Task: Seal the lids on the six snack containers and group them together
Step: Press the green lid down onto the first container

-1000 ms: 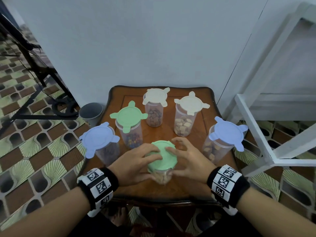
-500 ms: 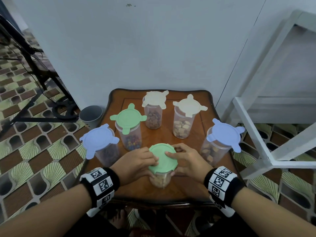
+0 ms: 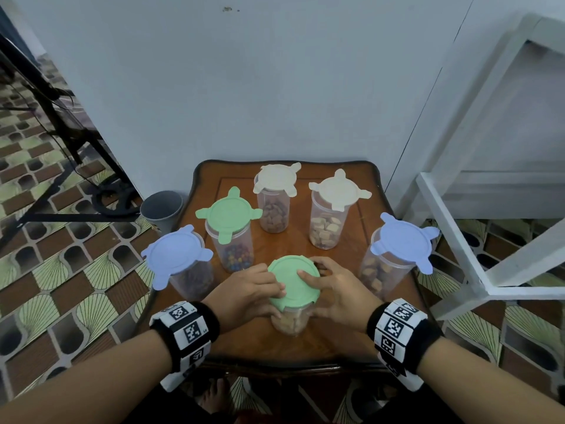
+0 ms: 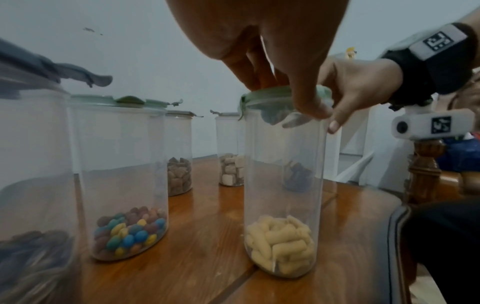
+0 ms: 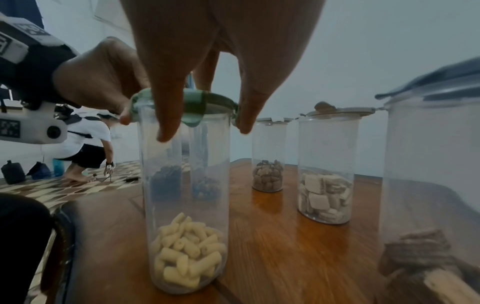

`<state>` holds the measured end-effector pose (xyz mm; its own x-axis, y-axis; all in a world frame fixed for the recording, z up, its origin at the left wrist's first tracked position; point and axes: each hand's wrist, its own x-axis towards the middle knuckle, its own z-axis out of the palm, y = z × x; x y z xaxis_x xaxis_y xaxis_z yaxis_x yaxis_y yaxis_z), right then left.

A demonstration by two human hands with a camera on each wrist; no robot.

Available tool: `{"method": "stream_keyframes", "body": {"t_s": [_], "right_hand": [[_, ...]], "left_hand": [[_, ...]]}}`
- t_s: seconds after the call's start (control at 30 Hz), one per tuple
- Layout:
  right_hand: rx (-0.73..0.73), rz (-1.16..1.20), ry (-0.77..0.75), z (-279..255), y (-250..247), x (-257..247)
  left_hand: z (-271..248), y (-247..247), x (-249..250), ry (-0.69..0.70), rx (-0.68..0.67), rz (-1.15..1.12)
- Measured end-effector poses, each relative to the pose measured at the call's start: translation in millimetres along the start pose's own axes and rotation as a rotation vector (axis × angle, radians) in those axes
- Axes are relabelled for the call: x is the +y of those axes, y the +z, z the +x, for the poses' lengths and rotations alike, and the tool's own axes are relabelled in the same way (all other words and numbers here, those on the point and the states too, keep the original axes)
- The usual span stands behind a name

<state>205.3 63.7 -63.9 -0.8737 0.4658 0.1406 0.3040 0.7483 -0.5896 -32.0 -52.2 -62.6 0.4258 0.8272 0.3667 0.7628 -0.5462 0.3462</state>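
Note:
Six clear snack containers stand in a ring on the wooden table point(image 3: 305, 347). The nearest one point(image 3: 289, 321) holds pale puffed sticks and has a green lid point(image 3: 293, 281). My left hand point(image 3: 247, 290) grips the lid's left rim and my right hand point(image 3: 336, 289) its right rim, fingers curled down over the folded flaps. The right wrist view shows my fingers point(image 5: 168, 115) pressing the lid point(image 5: 194, 100) onto the container point(image 5: 185, 185). The other green lid point(image 3: 227, 214), two cream lids point(image 3: 276, 179) point(image 3: 337, 191) and two blue lids point(image 3: 175, 255) point(image 3: 403, 241) have flaps sticking out.
A grey bin point(image 3: 160, 208) stands on the tiled floor left of the table. A white frame point(image 3: 458, 240) is close on the right and a black stand point(image 3: 61, 117) at the far left. The wall is just behind the table. A person point(image 5: 85, 144) crouches in the background.
My left hand has slid off the top of the green lid to its left rim, leaving more of the lid showing. Both hands stay on the lid; the container has not moved.

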Motion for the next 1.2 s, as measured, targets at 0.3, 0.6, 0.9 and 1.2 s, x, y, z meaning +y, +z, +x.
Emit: {"method": "stream_keyframes", "body": {"t_s": [0.3, 0.6, 0.9, 1.2], "right_hand": [[0.029, -0.274, 0.176, 5, 9, -34], [0.02, -0.174, 0.243, 8, 21, -40], [0.143, -0.145, 0.198, -21, -18, -60], [0.253, -0.227, 0.275, -36, -155, -110]], "left_hand": [[-11, 13, 27, -0.366, 0.201, -0.092], [-22, -3, 48, -0.61, 0.277, -0.508], [-21, -15, 80, -0.648, 0.373, -0.339], [-23, -41, 103, -0.545, -0.001, -0.119]]}}
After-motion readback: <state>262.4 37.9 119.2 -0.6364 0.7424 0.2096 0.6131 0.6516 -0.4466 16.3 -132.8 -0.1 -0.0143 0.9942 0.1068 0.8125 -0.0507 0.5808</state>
